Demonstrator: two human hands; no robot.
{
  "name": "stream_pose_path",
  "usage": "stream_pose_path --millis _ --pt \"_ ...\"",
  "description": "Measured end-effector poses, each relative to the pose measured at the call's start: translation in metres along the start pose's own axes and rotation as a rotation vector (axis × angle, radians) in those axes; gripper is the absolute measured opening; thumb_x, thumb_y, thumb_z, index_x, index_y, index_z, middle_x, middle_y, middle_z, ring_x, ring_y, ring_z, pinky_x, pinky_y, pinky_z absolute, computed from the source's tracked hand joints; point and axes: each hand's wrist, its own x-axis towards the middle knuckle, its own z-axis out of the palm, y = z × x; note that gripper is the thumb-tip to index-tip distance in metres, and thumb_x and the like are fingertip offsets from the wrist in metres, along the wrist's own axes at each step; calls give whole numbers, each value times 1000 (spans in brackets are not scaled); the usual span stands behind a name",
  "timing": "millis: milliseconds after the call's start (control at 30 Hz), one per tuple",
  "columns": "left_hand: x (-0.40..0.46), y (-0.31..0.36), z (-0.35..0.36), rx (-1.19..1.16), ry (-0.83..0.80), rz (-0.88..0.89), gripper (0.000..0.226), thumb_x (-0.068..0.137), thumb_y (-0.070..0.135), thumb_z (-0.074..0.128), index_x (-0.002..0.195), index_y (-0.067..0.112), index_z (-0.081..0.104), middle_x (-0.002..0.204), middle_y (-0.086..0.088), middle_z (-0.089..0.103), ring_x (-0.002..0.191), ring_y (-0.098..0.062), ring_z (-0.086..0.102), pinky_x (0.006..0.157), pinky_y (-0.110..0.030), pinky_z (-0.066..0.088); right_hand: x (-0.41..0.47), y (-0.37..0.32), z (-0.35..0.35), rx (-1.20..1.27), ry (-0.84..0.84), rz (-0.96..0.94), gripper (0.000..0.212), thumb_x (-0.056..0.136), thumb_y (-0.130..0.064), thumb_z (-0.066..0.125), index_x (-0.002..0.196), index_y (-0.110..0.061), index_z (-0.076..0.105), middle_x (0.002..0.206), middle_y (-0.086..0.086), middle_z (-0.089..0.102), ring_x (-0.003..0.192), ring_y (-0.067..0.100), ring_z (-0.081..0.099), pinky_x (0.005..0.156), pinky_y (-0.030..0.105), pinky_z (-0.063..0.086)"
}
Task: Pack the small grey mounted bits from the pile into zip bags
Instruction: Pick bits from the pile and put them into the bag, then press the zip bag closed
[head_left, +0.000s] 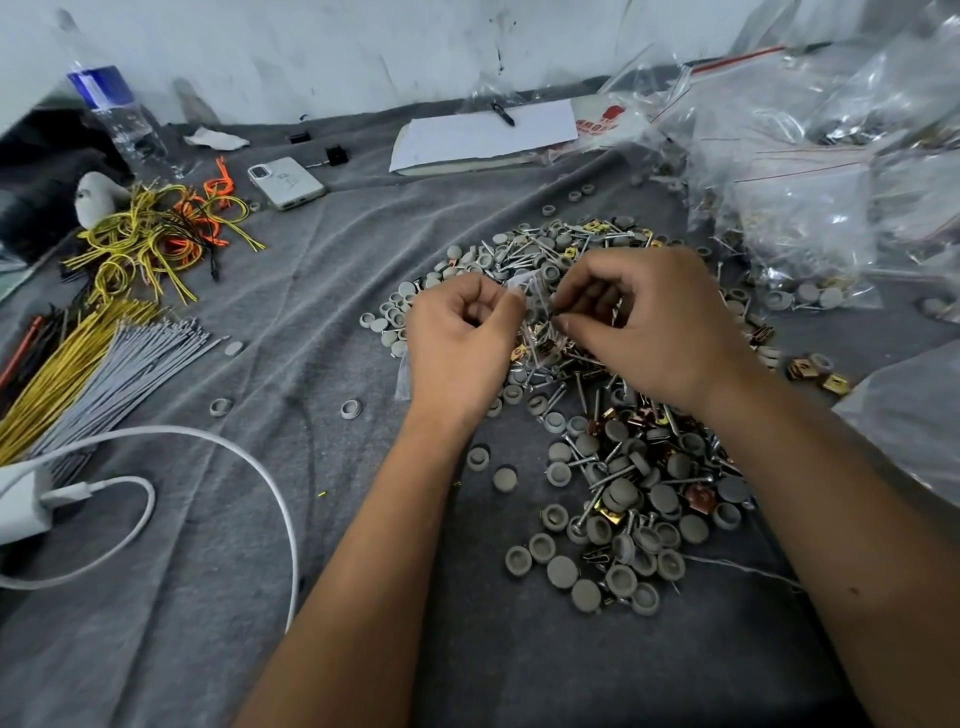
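The left hand is curling into a loose fist and pinching the edge of a small clear zip bag, which is hanging between both hands just above the pile. The right hand is pinching something thin and dark at the bag's mouth with thumb and forefinger (can't really tell what it is, too small and blurry). Both forearms are reaching in from the bottom of the view.

The pile itself is sitting on a grey cloth covering the counter, and it's a mix: round grey bits, silver screws and some gold and copper coloured clips, all jumbled together. It's spreading from under the hands down toward the lower right, with a few loose grey bits lying off to the left.

Off to the right a big heap of clear bags is stacking up, some showing red zip strips. On the left, bundles of yellow, orange and grey ties are lying near a white cable plugged into a charger block. Farther back a phone is lying camera side up, a water bottle is standing by the wall, and a notepad is carrying a pen.
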Motion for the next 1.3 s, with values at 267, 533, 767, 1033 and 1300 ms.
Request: stream_pose_path --millis 267,533,767,1033,1300 --pt "-1 1 -1 -70 11 -9 28 88 16 68 63 10 58 53 3 45 51 -13 37 56 -29 35 -1 -3 3 25 121 -53 4 89 -18 80 90 -17 76 80 -13 70 74 3 68 67 12 53" --pt "2 6 -3 -295 133 -117 34 89 20 69 56 23 58 52 4 42 50 -11 33 50 -24 30 -5 -12 18 -105 -49 -153 25 85 -43 80 94 -20 74 72 -20 64 63 -7 62 63 6 43" --pt "3 8 -3 -439 124 -150 34 99 5 62 65 10 58 51 2 38 43 -8 28 43 -20 26 -3 -11 16 -110 68 -175 8 89 -17 80 95 -13 77 91 -5 75 82 4 67 81 13 51" --pt "4 12 -9 -469 278 -100 38 102 4 53 66 8 60 50 7 41 48 -8 29 46 -20 25 11 -13 -1 -73 160 -82 13 94 -10 72 107 -10 74 99 -5 70 86 -1 63 84 9 49" --pt "6 7 -10 -386 343 -93 22 101 13 55 79 13 58 75 -2 53 68 -12 43 61 -29 34 28 -27 -25 -156 -14 -74 13 93 -13 74 104 -22 74 93 -10 69 86 0 66 85 21 55"
